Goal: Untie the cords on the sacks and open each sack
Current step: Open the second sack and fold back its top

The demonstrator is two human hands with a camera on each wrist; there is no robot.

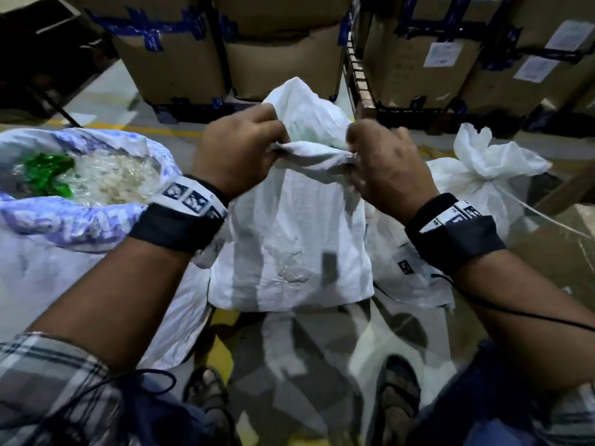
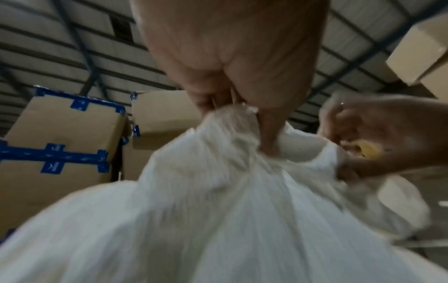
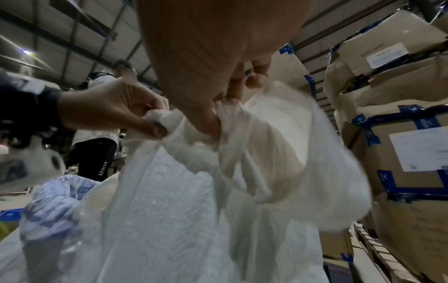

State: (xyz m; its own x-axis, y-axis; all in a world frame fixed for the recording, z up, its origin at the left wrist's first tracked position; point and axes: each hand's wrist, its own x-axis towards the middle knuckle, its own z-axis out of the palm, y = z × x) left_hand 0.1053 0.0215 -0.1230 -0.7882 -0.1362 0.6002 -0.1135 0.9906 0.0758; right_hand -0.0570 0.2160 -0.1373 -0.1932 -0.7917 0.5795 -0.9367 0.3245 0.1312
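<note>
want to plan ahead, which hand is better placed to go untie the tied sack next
Right. The tied sack sits just beyond the right hand; the left hand would have to cross the middle sack both grip.

The sack [image 1: 289,239] in the middle is plain white, its weave showing a fine ribbed texture. The sack on the left [image 1: 80,226] is white with blurred violet-blue lettering, and holds pale, off-white clear plastic [image 1: 119,178] with one bright green piece [image 1: 48,172]. The tied sack on the right [image 1: 483,178] is white, bound by a whitish cord [image 1: 541,214]. The cartons [image 1: 180,49] behind are brown cardboard with blue tape and white labels [image 1: 442,54]. The wrist bands [image 1: 180,220] are black with white panels carrying dark square markers. The sleeve [image 1: 48,381] is a grey-and-white check. A yellow line [image 1: 145,128] crosses the grey floor [image 1: 106,98].
</note>
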